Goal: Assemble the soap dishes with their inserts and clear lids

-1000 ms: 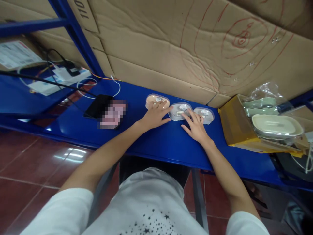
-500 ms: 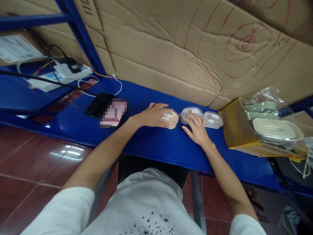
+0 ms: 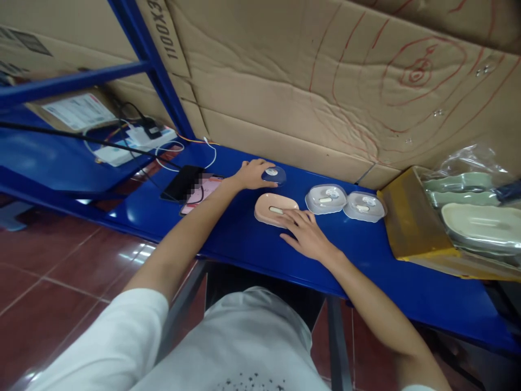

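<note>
A clear plastic lid [image 3: 280,175] with a round white sticker is gripped at its left edge by my left hand [image 3: 253,175], fingers on the far side and thumb on the near side. In front of it lies a peach-coloured oval dish [image 3: 264,205], uncovered, with a small pale oblong piece [image 3: 277,210] in it. My right hand [image 3: 307,231] rests its fingertips on the dish's right edge, fingers spread out. Beyond this hand, two pale oval dishes under clear lids, one nearer [image 3: 321,202] and one farther right [image 3: 368,209], sit side by side.
A cardboard box [image 3: 402,217] at the right holds green and cream dishes [image 3: 480,222] in clear wrap. On the left are a pink-screened phone [image 3: 207,190], a black object [image 3: 181,182] and a power strip [image 3: 122,152] with cables. Cardboard [image 3: 264,98] walls the back of the blue shelf [image 3: 244,244].
My left hand has lifted the clear lid off the peach dish and moved it back. My right hand has moved left from the lidded dishes to the peach dish. The view has shifted slightly.
</note>
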`<state>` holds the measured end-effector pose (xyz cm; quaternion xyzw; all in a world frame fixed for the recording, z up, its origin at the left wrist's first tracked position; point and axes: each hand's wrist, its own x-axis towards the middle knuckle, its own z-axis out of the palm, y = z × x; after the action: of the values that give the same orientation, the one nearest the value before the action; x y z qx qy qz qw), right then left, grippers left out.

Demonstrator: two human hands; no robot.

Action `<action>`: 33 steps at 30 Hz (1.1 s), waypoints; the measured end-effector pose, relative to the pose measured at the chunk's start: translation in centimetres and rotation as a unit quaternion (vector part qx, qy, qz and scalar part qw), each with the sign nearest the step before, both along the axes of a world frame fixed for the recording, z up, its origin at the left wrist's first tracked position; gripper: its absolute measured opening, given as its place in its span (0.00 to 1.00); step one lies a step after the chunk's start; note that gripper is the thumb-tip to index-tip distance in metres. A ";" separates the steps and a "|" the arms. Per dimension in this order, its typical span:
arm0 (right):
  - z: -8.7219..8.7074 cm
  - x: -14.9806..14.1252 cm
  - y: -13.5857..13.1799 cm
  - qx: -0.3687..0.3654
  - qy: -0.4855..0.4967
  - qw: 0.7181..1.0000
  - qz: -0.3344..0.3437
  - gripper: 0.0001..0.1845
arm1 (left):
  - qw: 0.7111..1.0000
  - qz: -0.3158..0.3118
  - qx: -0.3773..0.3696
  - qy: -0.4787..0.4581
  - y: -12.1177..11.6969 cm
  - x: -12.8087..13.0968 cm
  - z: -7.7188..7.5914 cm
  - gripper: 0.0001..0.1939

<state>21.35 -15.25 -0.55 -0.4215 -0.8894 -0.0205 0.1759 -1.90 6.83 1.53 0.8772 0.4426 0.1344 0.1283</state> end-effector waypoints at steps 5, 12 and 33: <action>0.2 0.8 0.0 -0.008 0.033 0.999 -0.016 0.28 | 1.000 -0.019 -0.016 0.000 0.2 0.8 -0.5 0.44; -0.4 1.3 0.5 -0.021 0.069 0.996 -0.058 0.32 | 0.988 -0.153 -0.030 -0.026 -7.5 -2.1 1.4 0.41; -0.6 1.3 0.6 -0.052 0.081 0.993 -0.074 0.41 | 0.978 -0.116 -0.067 -0.158 -10.8 -4.3 -1.0 0.39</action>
<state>22.62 -14.68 -1.10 -0.4953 -0.8381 0.0467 0.2236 -6.24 -4.01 0.55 0.8797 0.3196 0.2259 0.2700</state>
